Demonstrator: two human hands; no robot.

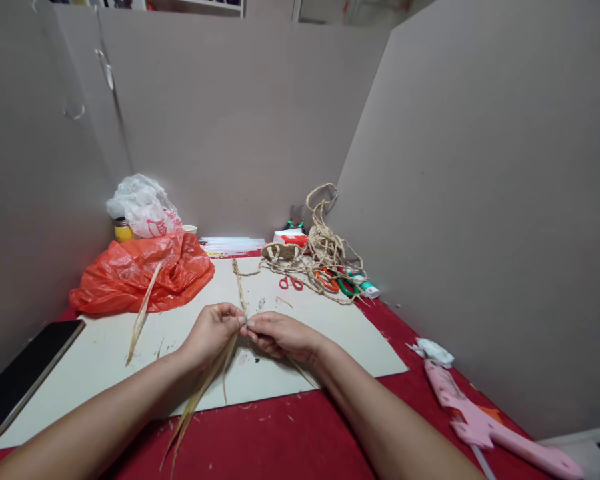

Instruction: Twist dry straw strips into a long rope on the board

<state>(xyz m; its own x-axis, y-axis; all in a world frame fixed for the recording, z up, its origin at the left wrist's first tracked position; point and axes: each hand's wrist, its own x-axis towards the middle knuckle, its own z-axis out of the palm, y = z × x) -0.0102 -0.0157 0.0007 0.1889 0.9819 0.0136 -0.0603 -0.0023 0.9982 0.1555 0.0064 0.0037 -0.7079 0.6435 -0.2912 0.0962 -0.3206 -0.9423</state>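
Observation:
A thin plaited cord of dried straw-coloured fibre runs from the middle of the white board toward me. At its near end my left hand pinches the fibre between thumb and forefinger. Fingertip to fingertip with it, my right hand pinches strands at the same spot. Loose fibre strands hang below my left hand past the board's front edge. Another strand end shows under my right wrist. A separate dry leaf strip lies to the left, its top over a red plastic bag.
A tangled heap of cord, red-handled scissors and a glue tube lie at the back right. A phone rests at left, a pink glue gun at right. White sticks lie behind. Grey panels enclose the red-covered table.

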